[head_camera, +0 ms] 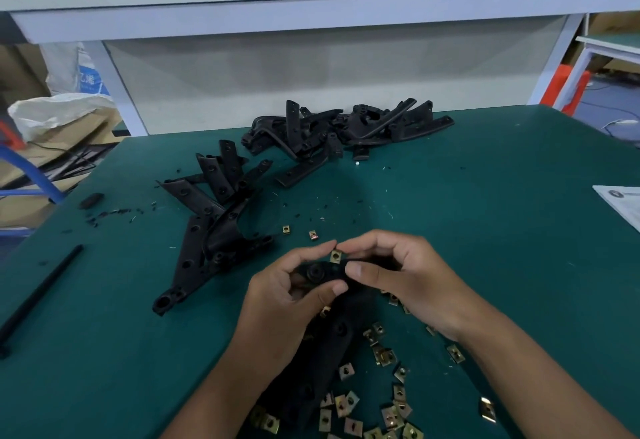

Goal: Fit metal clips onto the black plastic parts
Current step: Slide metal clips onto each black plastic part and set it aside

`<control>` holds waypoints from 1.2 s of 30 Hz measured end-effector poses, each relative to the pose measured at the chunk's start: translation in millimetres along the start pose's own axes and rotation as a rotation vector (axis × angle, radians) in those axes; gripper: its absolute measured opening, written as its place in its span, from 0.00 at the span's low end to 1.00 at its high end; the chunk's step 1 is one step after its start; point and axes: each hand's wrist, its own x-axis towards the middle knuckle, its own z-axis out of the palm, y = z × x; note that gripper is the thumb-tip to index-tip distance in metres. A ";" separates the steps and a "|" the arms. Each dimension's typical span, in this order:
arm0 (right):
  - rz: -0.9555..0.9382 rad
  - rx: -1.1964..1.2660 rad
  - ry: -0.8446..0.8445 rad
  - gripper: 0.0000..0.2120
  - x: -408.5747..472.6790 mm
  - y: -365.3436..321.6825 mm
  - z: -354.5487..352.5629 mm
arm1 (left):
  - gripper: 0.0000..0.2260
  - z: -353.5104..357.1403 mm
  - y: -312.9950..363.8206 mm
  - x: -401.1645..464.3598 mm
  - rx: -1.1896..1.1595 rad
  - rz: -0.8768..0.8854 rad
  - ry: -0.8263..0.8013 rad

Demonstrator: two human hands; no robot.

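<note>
Lengthwise, black part runs toward viewer, clip atop.

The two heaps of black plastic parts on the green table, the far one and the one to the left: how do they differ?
The far heap is a tangled jumble near the table's back edge. The left heap lies nearer the hands, its parts fanned out flatter, long strips showing their holes. Both are black plastic and lie untouched.

Bare mat right of part piles
</note>
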 end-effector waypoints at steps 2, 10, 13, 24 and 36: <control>-0.005 0.000 0.003 0.12 -0.6 0.7 1.1 | 0.18 -0.5 -1.5 0.2 -0.004 0.011 0.027; -0.004 0.003 0.075 0.06 0.9 8.2 8.3 | 0.13 1.7 -6.7 -1.4 0.005 0.036 0.090; -0.014 -0.018 0.065 0.05 1.1 8.2 7.4 | 0.12 1.5 -7.0 -1.3 0.060 0.054 0.096; -0.086 -0.250 -0.021 0.06 0.7 12.5 5.4 | 0.12 0.8 -14.1 -3.9 0.165 0.075 0.110; -0.044 -0.869 0.242 0.18 12.7 44.6 -41.2 | 0.11 -3.9 -13.6 1.9 0.207 0.022 0.007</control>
